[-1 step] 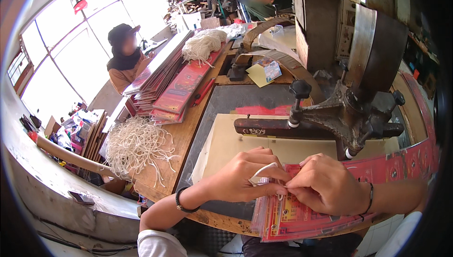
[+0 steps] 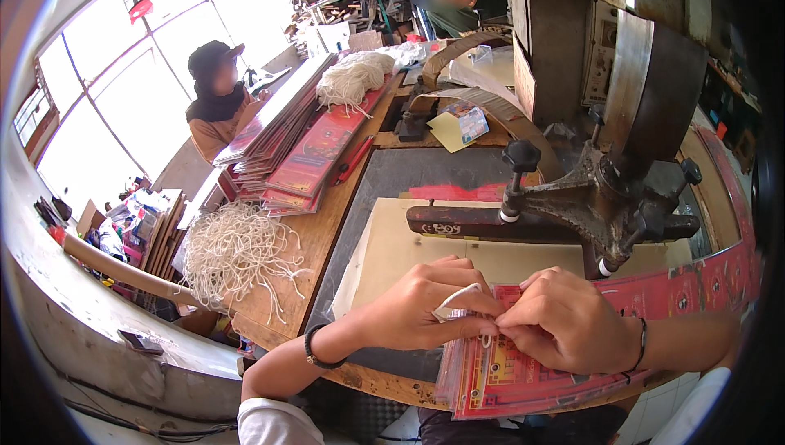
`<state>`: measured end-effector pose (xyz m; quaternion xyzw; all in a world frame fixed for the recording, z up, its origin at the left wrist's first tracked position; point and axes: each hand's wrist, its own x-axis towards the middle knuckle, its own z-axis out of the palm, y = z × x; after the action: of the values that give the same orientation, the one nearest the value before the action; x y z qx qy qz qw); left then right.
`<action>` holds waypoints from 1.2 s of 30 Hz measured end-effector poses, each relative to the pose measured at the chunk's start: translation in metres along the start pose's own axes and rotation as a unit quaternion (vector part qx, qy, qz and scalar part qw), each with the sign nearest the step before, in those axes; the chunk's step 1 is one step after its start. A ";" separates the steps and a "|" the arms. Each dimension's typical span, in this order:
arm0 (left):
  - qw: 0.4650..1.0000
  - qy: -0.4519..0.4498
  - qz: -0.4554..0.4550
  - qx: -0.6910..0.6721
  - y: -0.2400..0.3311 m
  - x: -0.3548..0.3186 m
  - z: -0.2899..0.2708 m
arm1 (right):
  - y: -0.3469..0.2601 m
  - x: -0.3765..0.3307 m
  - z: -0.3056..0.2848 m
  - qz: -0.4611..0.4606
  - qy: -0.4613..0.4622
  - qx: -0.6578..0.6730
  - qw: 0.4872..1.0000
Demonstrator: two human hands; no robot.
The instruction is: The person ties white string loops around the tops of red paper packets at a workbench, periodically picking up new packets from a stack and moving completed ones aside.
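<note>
Side by side at the table's near edge, my left hand point(image 2: 429, 304) and my right hand point(image 2: 568, 322) meet with fingertips pinched together. A thin white cord point(image 2: 459, 298) runs through the fingers of my left hand, and a short loop of it hangs below the fingertips. My right fingertips press at the same spot; the cord's end there is hidden by the fingers. Under both hands lies a stack of red printed sheets point(image 2: 523, 384) in clear plastic, with gold patterns and small metal eyelets along one edge. The stack overhangs the table edge slightly.
A dark metal press point(image 2: 601, 192) stands just beyond my hands, over a beige board point(image 2: 392, 241). At left lie a heap of white cords point(image 2: 237, 253), stacked red panels point(image 2: 319, 151) with a cord bundle point(image 2: 353, 79), and a red tool point(image 2: 354, 161). One person point(image 2: 219, 110) sits at far left.
</note>
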<state>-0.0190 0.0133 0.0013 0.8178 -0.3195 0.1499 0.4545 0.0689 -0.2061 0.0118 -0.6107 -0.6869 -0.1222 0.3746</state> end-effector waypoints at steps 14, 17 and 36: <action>0.973 0.039 0.065 0.220 0.010 -0.005 -0.003 | -0.001 -0.001 0.003 0.031 -0.012 0.015 0.999; 0.975 0.047 0.068 0.207 0.005 -0.004 -0.001 | 0.000 -0.001 0.005 0.031 -0.016 0.003 0.999; 0.891 0.132 -0.160 -0.404 -0.005 -0.012 0.000 | 0.005 -0.004 -0.003 0.073 0.062 0.214 0.972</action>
<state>-0.0248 0.0194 -0.0081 0.5765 -0.1550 0.0395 0.8013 0.0743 -0.2104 0.0097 -0.5561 -0.6259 0.0180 0.5464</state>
